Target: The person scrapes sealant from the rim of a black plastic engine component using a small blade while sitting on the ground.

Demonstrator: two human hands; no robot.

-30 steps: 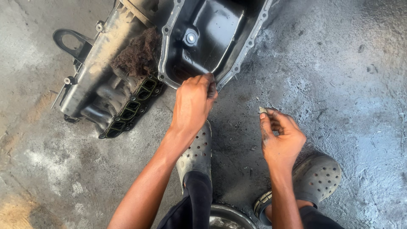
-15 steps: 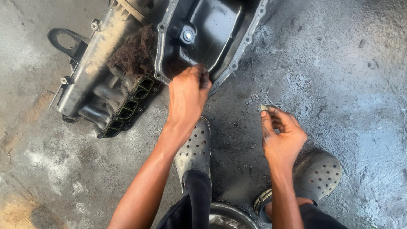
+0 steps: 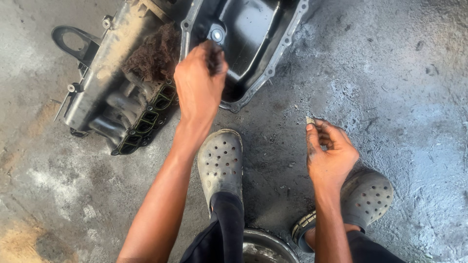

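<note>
- Intake manifold (image 3: 117,92): grimy, left of the left hand, its long axis running from lower left to upper right, the port openings facing the lower right.
- Left hand (image 3: 199,83): arm stretched forward, knuckles up, fingers curled narrowly on a small dark object too obscured to identify; the hand lies over the near rim of the oil pan.
- Oil pan (image 3: 253,34): black, open side up, just beyond the left hand, long axis slanting to the upper right.
- Right hand (image 3: 329,151): raised above a grey clog (image 3: 366,197), thumb and fingers pinching a small bolt (image 3: 310,120), tip upward.
- Change: the left hand has advanced from the pan's edge to over its interior; the right hand is unchanged.
</note>
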